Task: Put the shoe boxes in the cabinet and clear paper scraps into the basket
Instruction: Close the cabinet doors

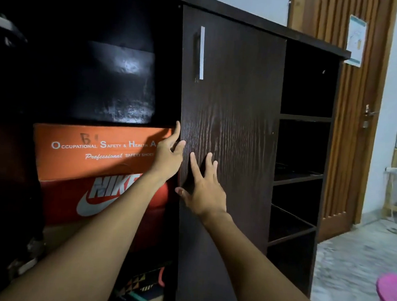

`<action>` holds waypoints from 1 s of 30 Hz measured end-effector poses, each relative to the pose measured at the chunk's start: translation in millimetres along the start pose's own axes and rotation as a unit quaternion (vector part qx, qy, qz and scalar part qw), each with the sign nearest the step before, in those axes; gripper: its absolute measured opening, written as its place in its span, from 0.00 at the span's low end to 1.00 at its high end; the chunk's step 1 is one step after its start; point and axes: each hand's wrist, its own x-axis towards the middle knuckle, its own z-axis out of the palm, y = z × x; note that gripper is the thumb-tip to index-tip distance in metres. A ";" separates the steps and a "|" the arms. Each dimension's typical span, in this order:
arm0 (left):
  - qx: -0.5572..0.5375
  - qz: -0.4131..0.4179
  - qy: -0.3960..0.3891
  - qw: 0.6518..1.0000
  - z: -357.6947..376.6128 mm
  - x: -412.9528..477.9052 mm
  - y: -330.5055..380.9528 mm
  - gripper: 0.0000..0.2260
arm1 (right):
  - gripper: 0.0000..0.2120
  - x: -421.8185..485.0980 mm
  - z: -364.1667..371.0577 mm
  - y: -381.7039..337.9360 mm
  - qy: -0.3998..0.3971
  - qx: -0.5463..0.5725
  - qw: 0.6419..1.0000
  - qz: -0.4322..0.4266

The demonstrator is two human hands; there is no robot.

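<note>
Shoe boxes stacked in cabinet (234, 18) left bay: orange safety-shoe box (96, 152) atop red Nike box (103, 200), black box (118, 84) above. Head view: closed dark door (231, 129) with silver handle (201, 52) just right of them. Our left hand (168, 158) at door's left edge, fingers spread, gripping nothing, overlapping orange box's right end. Our right hand (204, 189) flat on door, open. Pink basket (391, 298) on floor, far right.

The dark wooden cabinet (231, 120) holds a stack in its open left compartment: an orange shoe box (94, 151) rests directly on a red Nike box (103, 200). Beside it, on the pale floor (348, 261), stands a pink basket (391, 298).
</note>
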 end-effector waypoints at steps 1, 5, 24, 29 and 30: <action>0.010 0.005 0.005 1.000 0.1 3.4 -4.7 0.24 | 0.45 1.7 3.5 0.8 0.000 0.002 1.000 0.000; 0.021 0.021 0.018 0.999 1.5 8.3 -7.8 0.24 | 0.44 3.4 2.7 2.8 -0.009 0.014 1.000 -0.007; 0.335 0.077 0.242 0.907 -119.5 -190.2 161.7 0.11 | 0.11 -92.7 -85.3 -68.5 -0.192 0.340 0.905 -0.166; 0.550 0.218 0.415 0.691 -158.0 -231.2 195.0 0.16 | 0.10 -119.7 -73.3 -121.4 -0.241 0.401 0.853 -0.230; 0.566 0.202 0.434 0.671 -164.0 -237.0 197.3 0.18 | 0.10 -127.0 -69.8 -132.4 -0.256 0.425 0.836 -0.232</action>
